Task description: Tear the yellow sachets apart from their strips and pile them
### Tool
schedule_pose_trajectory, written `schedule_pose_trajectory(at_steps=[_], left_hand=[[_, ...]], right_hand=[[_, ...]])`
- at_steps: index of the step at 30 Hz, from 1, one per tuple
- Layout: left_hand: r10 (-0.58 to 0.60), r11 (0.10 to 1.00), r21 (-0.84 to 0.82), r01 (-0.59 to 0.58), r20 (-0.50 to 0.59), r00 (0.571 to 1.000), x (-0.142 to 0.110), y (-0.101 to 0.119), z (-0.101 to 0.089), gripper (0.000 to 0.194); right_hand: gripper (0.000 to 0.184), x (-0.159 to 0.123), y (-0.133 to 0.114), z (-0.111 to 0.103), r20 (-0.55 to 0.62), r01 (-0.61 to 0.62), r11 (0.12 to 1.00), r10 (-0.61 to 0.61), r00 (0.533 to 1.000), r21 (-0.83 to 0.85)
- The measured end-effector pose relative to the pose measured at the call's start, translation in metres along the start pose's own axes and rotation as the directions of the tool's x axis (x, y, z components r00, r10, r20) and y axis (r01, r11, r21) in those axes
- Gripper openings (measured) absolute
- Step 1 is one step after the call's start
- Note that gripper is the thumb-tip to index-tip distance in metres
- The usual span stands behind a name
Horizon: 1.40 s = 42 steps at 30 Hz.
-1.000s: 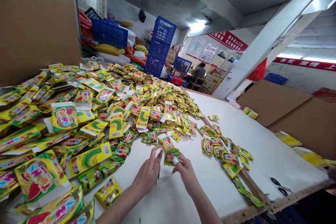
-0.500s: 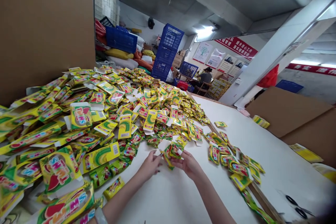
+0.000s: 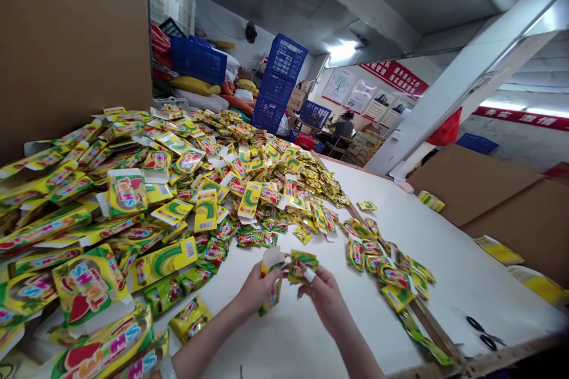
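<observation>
White tabletop [image 3: 297, 346] under a heap of yellow fruit-printed cartons [image 3: 171, 174], two hands meeting at the lower centre of the frame.
Left forearm slants up and rightward from the bottom edge, left of centre; the left hand [image 3: 261, 285] is partly closed, fingers curled around a small carton [image 3: 274, 297] held steeply tilted, its pale flap standing open at the top. Right forearm leans up and leftward from the bottom edge, right of centre; the right hand [image 3: 326, 296] is nearly closed, thumb and fingers pinching a green-and-yellow packet [image 3: 300, 263] just beside the carton's upper end, lower centre of the frame.
</observation>
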<state>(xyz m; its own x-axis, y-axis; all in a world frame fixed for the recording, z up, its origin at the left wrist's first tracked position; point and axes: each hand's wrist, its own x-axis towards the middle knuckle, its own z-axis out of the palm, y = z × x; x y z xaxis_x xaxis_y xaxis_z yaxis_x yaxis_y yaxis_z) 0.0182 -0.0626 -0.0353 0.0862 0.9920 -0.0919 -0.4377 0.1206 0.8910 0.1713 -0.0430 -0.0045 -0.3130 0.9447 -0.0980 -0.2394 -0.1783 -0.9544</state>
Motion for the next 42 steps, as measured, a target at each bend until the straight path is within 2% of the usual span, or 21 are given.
schedule_pose_trajectory(at_steps=[2,6,8,10,13,16,18,19,21,24,27,28,30,32,33,36,38,41,42], left_hand=[[-0.015,1.0,-0.005,0.016,0.084,0.996,-0.003,0.002,0.001,0.041],[-0.064,0.998,0.016,0.061,0.242,0.968,-0.01,0.005,0.002,0.031],[-0.071,0.997,0.029,0.065,0.279,0.958,-0.012,0.007,0.003,0.029],[-0.065,0.998,0.043,0.055,0.299,0.952,-0.013,0.008,0.003,0.027],[-0.05,0.996,0.085,0.024,0.324,0.945,-0.012,0.009,0.002,0.022],[-0.043,0.99,0.138,-0.007,0.355,0.934,-0.01,0.006,0.0,0.02],[-0.049,0.986,0.169,-0.016,0.372,0.927,-0.01,0.003,0.0,0.021],[-0.053,0.984,0.178,-0.016,0.377,0.925,-0.01,0.003,0.0,0.021],[-0.064,0.983,0.183,-0.007,0.384,0.921,-0.01,0.002,-0.001,0.021],[-0.085,0.986,0.168,0.019,0.399,0.913,-0.011,0.003,-0.001,0.025],[-0.1,0.986,0.162,0.032,0.435,0.895,-0.012,0.003,0.0,0.031],[-0.102,0.986,0.165,0.029,0.448,0.888,-0.013,0.002,0.0,0.034],[-0.102,0.984,0.175,0.022,0.469,0.877,-0.014,0.0,0.001,0.04],[-0.12,0.983,0.181,0.038,0.471,0.874,-0.014,-0.004,0.0,0.054],[-0.132,0.983,0.178,0.053,0.468,0.874,-0.014,-0.007,0.0,0.064],[-0.183,0.976,0.192,0.106,0.451,0.873,-0.014,-0.019,-0.001,0.091],[-0.208,0.969,0.217,0.122,0.438,0.874,-0.015,-0.026,0.0,0.1],[-0.237,0.963,0.225,0.15,0.434,0.869,-0.019,-0.026,0.006,0.106],[-0.243,0.962,0.226,0.156,0.435,0.867,-0.02,-0.023,0.009,0.108]], right_hand=[[0.019,0.004,-0.018,0.0,0.018,0.108,0.983,-0.107,0.994,-0.145],[0.017,0.006,-0.042,0.013,0.194,0.241,0.894,-0.178,0.965,-0.378],[0.015,0.005,-0.045,0.02,0.268,0.314,0.827,-0.205,0.941,-0.467],[0.013,0.003,-0.047,0.024,0.346,0.386,0.721,-0.213,0.914,-0.576],[0.014,-0.002,-0.058,0.026,0.427,0.433,0.491,-0.131,0.895,-0.756],[0.023,-0.008,-0.072,0.031,0.501,0.48,0.265,0.011,0.866,-0.836],[0.029,-0.009,-0.079,0.035,0.556,0.536,0.165,0.117,0.823,-0.828],[0.031,-0.009,-0.082,0.036,0.571,0.552,0.15,0.156,0.806,-0.82],[0.032,-0.007,-0.083,0.036,0.562,0.529,0.204,0.178,0.808,-0.824],[0.024,-0.006,-0.076,0.028,0.503,0.455,0.339,0.066,0.861,-0.823],[0.025,-0.01,-0.064,0.021,0.493,0.464,0.355,-0.011,0.87,-0.811],[0.027,-0.013,-0.061,0.019,0.503,0.461,0.374,0.018,0.864,-0.805],[0.033,-0.019,-0.057,0.017,0.527,0.41,0.465,0.153,0.836,-0.785],[0.037,-0.023,-0.056,0.015,0.544,0.333,0.555,0.272,0.794,-0.762],[0.037,-0.024,-0.056,0.014,0.544,0.308,0.578,0.292,0.787,-0.756],[0.037,-0.027,-0.049,0.012,0.498,0.314,0.568,0.2,0.844,-0.761],[0.037,-0.031,-0.04,0.012,0.474,0.316,0.56,0.159,0.866,-0.766],[0.038,-0.036,-0.025,0.008,0.44,0.223,0.636,0.204,0.875,-0.739],[0.036,-0.038,-0.022,0.004,0.408,0.182,0.668,0.198,0.891,-0.722]])
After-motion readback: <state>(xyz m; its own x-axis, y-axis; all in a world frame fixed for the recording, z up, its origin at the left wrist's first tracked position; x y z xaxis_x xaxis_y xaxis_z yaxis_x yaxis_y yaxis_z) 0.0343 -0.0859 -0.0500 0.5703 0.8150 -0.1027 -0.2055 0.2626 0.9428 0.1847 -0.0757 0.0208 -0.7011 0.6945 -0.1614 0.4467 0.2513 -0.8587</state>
